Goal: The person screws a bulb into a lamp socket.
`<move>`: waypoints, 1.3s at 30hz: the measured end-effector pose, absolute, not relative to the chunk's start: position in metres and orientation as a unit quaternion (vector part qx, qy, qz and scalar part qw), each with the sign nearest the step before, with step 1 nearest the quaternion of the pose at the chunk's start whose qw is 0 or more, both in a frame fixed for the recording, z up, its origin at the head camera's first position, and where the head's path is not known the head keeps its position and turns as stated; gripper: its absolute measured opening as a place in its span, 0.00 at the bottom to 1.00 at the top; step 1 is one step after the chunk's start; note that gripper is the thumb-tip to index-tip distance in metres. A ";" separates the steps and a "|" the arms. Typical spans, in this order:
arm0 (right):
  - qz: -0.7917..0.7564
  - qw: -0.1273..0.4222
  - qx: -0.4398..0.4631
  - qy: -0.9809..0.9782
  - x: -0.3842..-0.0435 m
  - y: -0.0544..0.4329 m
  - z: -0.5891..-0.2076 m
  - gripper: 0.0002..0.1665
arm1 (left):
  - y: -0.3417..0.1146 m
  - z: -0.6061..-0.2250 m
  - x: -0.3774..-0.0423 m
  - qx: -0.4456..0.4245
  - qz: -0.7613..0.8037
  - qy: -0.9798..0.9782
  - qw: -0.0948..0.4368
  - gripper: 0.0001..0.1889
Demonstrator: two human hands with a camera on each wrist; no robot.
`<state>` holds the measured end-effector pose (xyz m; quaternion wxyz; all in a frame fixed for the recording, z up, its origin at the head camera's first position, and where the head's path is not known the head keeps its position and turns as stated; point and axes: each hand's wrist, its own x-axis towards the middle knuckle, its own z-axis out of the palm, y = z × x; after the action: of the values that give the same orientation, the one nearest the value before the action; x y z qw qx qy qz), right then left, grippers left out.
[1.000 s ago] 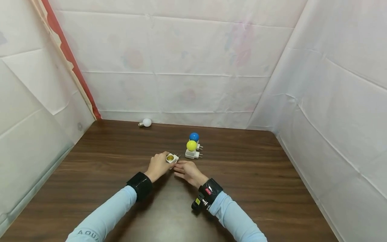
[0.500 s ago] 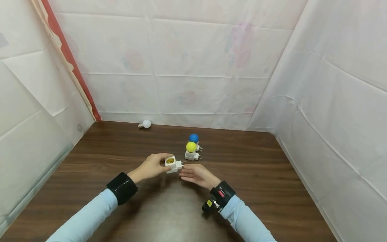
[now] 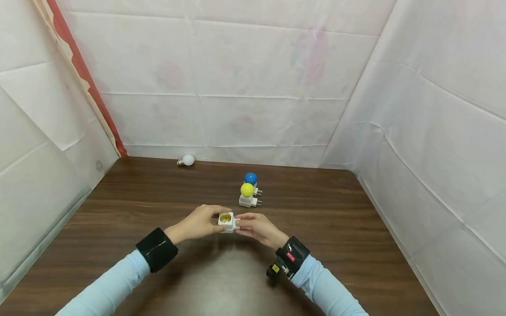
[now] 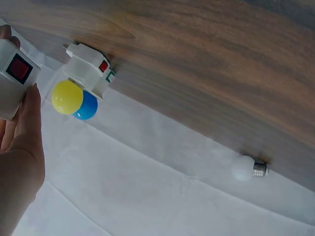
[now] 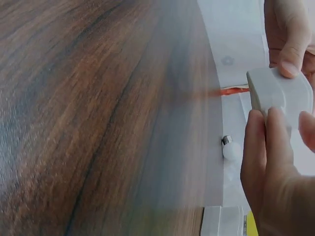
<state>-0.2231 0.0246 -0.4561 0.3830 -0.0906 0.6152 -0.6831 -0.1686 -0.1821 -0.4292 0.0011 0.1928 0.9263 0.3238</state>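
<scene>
A white plug-in lamp socket (image 3: 228,226), its brass-coloured screw hole facing up, is held over the table between both hands. My left hand (image 3: 197,224) grips its body from the left with thumb and fingers. At the plug end my right hand (image 3: 261,229) pinches it, and the prongs are hidden by the fingers. A red switch (image 4: 18,68) shows on the socket's side in the left wrist view. In the right wrist view, two right fingers (image 5: 275,135) press along the socket's edge while the left thumb (image 5: 290,66) lies on its far end.
Just beyond the hands, a yellow bulb (image 3: 247,189) and a blue bulb (image 3: 250,177) stand in white plug-in sockets, one behind the other. A loose white bulb (image 3: 188,160) lies near the back edge of the wooden table (image 3: 336,245). White sheeting (image 3: 237,87) surrounds the table.
The left hand has drawn the socket nearer and turned it so its plug points right. The right hand has moved from beside the prongs to take hold of the plug end.
</scene>
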 end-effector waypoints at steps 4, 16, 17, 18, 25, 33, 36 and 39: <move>-0.680 0.367 -0.086 0.629 -0.221 0.023 -0.457 0.20 | -0.179 -0.430 -0.167 0.195 0.324 0.926 -0.007 0.24; -0.673 0.358 -0.058 0.645 -0.228 0.024 -0.461 0.21 | -0.187 -0.430 -0.178 0.213 0.351 0.912 0.003 0.25; -0.674 0.359 -0.056 0.643 -0.229 0.026 -0.462 0.21 | -0.192 -0.430 -0.181 0.208 0.356 0.911 0.003 0.25; -0.675 0.358 -0.056 0.642 -0.229 0.027 -0.462 0.22 | -0.197 -0.428 -0.185 0.197 0.362 0.911 0.002 0.26; -0.686 0.368 -0.047 0.625 -0.228 0.039 -0.464 0.24 | -0.256 -0.417 -0.231 0.091 0.231 0.965 -0.084 0.22; -0.685 0.363 -0.052 0.630 -0.205 0.061 -0.462 0.26 | -0.297 -0.444 -0.279 0.015 0.050 0.984 -0.170 0.06; -0.682 0.362 -0.065 0.632 -0.190 0.074 -0.466 0.25 | -0.297 -0.464 -0.285 -0.018 0.050 0.985 -0.167 0.06; -0.683 0.361 -0.075 0.631 -0.176 0.085 -0.471 0.23 | -0.294 -0.479 -0.287 -0.029 0.035 0.986 -0.163 0.08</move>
<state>-0.1761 0.0848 -0.4714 0.3613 -0.0752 0.6309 -0.6825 -0.2873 -0.2938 -0.4793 -0.1632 -0.0288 0.9855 0.0353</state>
